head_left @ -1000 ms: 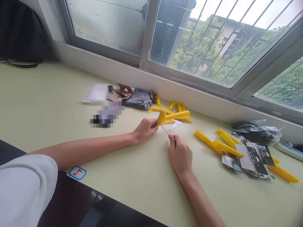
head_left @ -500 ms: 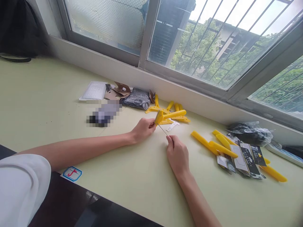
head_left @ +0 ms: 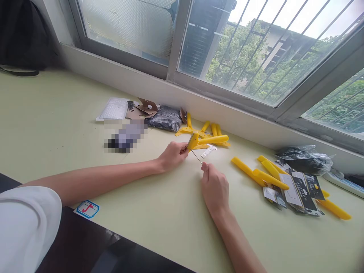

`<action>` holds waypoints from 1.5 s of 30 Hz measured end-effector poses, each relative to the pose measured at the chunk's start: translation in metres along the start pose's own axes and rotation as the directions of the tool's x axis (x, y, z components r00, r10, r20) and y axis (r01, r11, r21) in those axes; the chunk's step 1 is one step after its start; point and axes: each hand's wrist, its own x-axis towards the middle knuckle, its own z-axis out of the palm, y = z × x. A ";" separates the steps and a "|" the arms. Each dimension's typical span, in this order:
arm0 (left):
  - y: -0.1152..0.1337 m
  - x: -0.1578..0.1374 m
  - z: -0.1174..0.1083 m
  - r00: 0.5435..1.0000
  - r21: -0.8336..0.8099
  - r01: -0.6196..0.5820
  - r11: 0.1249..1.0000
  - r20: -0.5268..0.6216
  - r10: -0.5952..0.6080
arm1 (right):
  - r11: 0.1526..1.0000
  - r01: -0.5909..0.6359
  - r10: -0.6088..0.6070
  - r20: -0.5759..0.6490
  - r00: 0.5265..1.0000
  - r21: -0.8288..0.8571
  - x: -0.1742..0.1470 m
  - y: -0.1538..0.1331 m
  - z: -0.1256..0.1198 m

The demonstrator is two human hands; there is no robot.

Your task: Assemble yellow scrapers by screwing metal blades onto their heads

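My left hand (head_left: 176,153) is closed around the head of a yellow scraper (head_left: 213,139), whose handle points to the right above the table. In my right hand (head_left: 215,187) is a screwdriver (head_left: 196,157); only its thin metal shaft shows, and the fist hides its handle. The shaft slants up to the left, its far end at the scraper's head; whether it sits in a screw I cannot tell. Behind the held scraper, several yellow scrapers (head_left: 205,129) lie by the wall. A small white packet (head_left: 209,151) is on the table below them.
Several yellow scrapers (head_left: 270,179) with black-and-white cards (head_left: 303,193) lie at the right. Behind them is a clear bag of something black (head_left: 304,158). Black wrapped goods (head_left: 165,118), torn cardboard (head_left: 148,106) and a white packet (head_left: 113,109) lie along the wall below the window.
The scraper's handle has swung slightly lower and to the right. My two hands keep nearly the same places, with the screwdriver still at the scraper's head.
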 end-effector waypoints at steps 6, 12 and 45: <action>0.002 0.000 -0.001 1.000 -0.013 0.012 1.000 -0.014 -0.012 | 0.998 -0.016 0.014 0.033 0.999 0.065 -0.003 -0.004 -0.003; 0.006 -0.001 -0.002 1.000 -0.027 0.007 1.000 -0.013 -0.008 | 0.998 -0.035 0.034 0.008 0.999 0.060 0.000 0.002 -0.005; 0.002 0.000 -0.002 0.998 -0.110 0.051 0.993 -0.034 -0.055 | 0.999 -0.014 0.011 0.067 0.998 0.047 -0.004 -0.003 -0.005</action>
